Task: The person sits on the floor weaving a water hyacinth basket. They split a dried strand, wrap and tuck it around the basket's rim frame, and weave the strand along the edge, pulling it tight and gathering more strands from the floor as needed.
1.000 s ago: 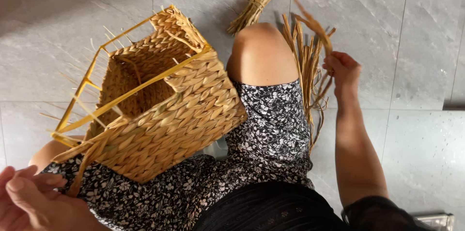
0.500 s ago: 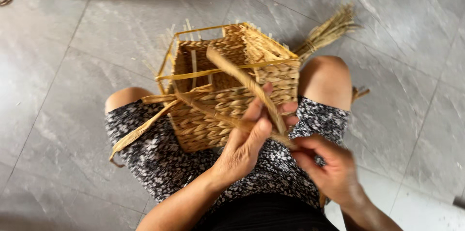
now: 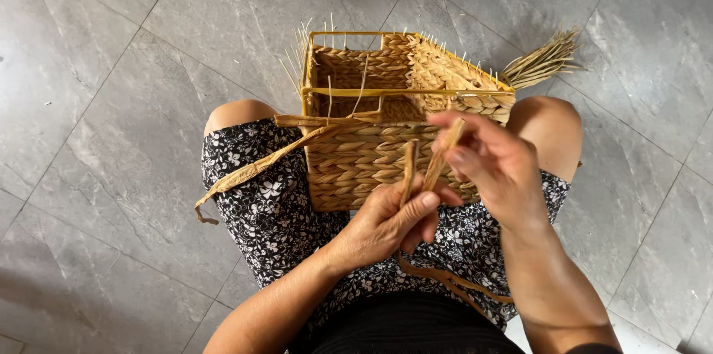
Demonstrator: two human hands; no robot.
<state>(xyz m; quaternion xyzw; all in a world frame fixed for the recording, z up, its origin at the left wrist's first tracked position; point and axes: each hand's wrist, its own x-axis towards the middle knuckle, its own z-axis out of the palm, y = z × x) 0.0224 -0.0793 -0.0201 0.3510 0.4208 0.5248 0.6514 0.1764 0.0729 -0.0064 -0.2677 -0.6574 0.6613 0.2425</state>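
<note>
The left hand (image 3: 390,222) comes up from the lower middle of the view, forearm angled toward the lap, palm turned partly up. Its grip is pressed together: thumb laid over the curled fingers, pinching the lower part of a flat straw strand (image 3: 408,172) that stands nearly upright in front of the basket (image 3: 386,120). The right hand (image 3: 494,164) reaches in from the lower right, wrist bent, back of the hand toward the camera. Its grip is also closed, fingertips pinching a second strand (image 3: 444,155) that leans up to the right just beside the first one. The two hands sit close together, almost touching, right in front of the basket's near wall.

The basket rests on the person's lap between the knees, on a black-and-white floral dress (image 3: 260,205). It is woven from pale straw over a yellow wire frame, open at the top, with thin stalks sticking up from the rim. A long loose strand (image 3: 252,170) trails from the basket's near left corner across the left thigh. A bundle of straw (image 3: 541,64) lies on the grey tiled floor (image 3: 111,101) beyond the right knee.
</note>
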